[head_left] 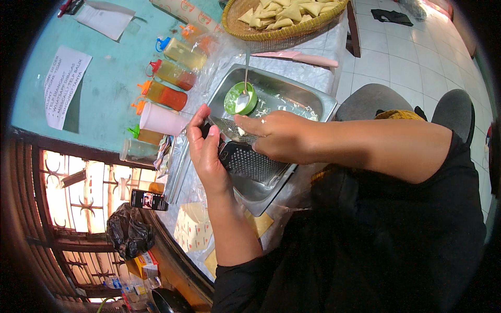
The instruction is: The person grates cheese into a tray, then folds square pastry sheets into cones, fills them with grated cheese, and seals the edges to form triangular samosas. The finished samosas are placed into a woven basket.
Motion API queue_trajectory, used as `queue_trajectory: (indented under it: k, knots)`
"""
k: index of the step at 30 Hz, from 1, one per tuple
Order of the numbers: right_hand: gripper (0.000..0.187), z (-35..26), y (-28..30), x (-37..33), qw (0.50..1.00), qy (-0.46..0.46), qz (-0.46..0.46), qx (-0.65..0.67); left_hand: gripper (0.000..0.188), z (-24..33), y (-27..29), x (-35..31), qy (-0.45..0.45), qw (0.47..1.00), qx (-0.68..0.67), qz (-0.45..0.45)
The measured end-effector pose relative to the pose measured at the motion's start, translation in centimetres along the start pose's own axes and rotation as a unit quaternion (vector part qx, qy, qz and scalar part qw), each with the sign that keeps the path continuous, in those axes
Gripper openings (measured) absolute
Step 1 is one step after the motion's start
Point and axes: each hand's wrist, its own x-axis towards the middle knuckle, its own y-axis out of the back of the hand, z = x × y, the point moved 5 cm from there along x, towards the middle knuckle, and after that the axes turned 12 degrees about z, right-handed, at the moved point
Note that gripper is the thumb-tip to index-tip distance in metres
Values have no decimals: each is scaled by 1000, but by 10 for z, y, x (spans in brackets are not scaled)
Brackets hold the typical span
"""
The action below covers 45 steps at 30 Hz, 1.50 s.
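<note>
A metal grater (254,163) is tilted over a rectangular steel tray (305,88). My left hand (204,151) is closed around the grater's upper end, thumb on the near side. My right hand (284,136) presses a small pale piece of cheese (241,132) against one grating face; fingers hide most of the piece. White shreds (282,104) of cheese lie scattered in the tray. Beyond my hands, inside the tray, sits a green bowl (234,97) with a white substance and a spoon (246,70) standing in it.
A woven basket (282,34) of folded triangular pastries stands at the far side, a pink knife (297,57) before it. Along the left wall are several sauce bottles (166,95) and a pink cup (163,119). Nearer lie a printed wrapper (192,227) and a phone (149,200).
</note>
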Motion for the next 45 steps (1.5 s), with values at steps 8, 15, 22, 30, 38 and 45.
queue_trajectory:
  k: [8,15,22,30,38,45]
  knots:
    - [75,22,-34,-8,983,165,22,-73,43,-2,-1,2,-12,1000,-18,9]
    - [81,27,-21,-1,984,-63,-166,30,40,-7,1,-1,4,994,-93,51]
    - [84,39,-43,19,971,-56,-217,-82,40,-4,-2,-2,4,993,-102,53]
    - [76,23,-40,17,985,92,-52,135,40,-4,-4,-3,12,995,-89,52]
    - [91,35,-44,7,978,-3,-110,176,36,-4,0,-4,5,992,-99,73]
    - [100,30,-38,11,975,-73,-208,10,36,-2,-3,-4,11,988,-133,74]
